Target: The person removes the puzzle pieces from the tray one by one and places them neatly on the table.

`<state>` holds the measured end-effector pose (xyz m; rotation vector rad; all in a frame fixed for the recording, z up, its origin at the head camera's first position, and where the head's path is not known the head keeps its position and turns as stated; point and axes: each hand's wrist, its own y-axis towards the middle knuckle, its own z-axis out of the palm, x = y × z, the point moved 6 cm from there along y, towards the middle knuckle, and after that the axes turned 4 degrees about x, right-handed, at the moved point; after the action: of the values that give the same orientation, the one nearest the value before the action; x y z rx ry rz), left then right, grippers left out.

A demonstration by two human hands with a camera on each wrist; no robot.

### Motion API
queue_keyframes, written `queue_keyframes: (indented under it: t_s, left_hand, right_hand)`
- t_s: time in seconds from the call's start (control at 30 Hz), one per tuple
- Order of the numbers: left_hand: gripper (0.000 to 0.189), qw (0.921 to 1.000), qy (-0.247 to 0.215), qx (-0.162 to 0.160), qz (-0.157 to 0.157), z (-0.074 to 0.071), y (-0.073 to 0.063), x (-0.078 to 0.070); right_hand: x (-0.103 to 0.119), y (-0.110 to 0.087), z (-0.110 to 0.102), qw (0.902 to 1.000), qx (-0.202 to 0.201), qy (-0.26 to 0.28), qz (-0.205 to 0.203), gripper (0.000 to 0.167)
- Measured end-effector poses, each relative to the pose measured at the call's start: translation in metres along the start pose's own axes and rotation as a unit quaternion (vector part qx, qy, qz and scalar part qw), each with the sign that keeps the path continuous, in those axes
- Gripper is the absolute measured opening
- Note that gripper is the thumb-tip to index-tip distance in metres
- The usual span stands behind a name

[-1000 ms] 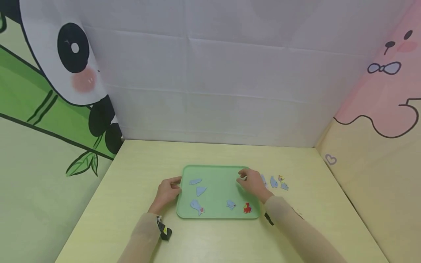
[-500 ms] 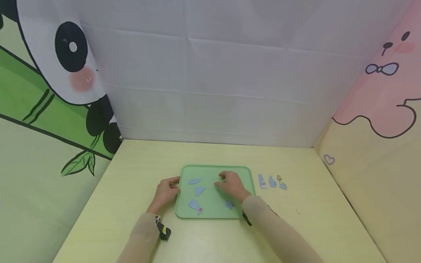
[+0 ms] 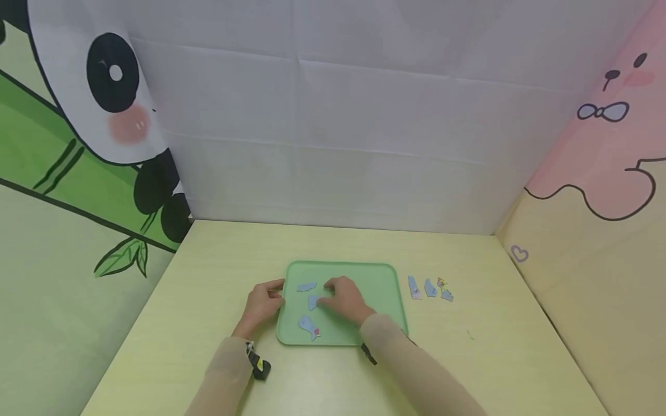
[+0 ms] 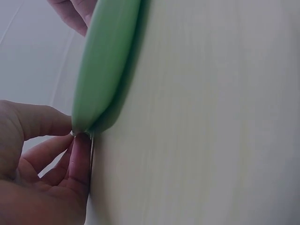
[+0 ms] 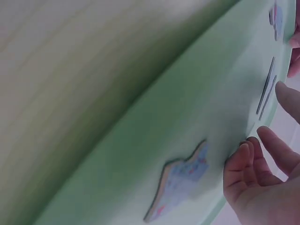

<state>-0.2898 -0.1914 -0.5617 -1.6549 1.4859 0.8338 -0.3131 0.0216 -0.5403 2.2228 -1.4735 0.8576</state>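
At lower centre the green tray point(image 3: 374, 289) is resting, being pinched at its left edge by the left hand point(image 3: 262, 306); the right hand point(image 3: 347, 299) is gripping nothing visible. Blue pieces point(image 3: 307, 324) are lying separate on the tray, other pieces point(image 3: 430, 288) off it, lower right; against the earlier frame, the right hand is hovering farther left.

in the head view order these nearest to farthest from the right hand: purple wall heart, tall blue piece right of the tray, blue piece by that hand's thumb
1. Blue piece: on the tray, by the thumb of the right hand.
2. Tall blue piece: on the table, right of the tray.
3. Purple heart: on the wall at right.
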Motion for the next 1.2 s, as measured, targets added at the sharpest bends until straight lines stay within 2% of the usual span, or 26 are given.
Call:
queue_keyframes:
  t_s: [0.3,0.6,1.2]
  left_hand:
    - [0.055,1.0,0.006,-0.004,0.003,0.001,0.002,0.003]
    - [0.056,0.9999,0.01,-0.006,-0.005,0.002,0.002,0.002]
    - [0.056,0.9998,0.018,-0.003,-0.011,0.001,0.002,0.003]
  right_hand:
    - [0.009,-0.001,0.008,0.9995,-0.005,-0.031,0.005,0.046]
    - [0.012,0.0,0.014,0.9975,-0.003,-0.066,-0.025,0.031]
    - [0.016,0.0,0.012,0.9993,0.015,-0.032,-0.012,0.031]
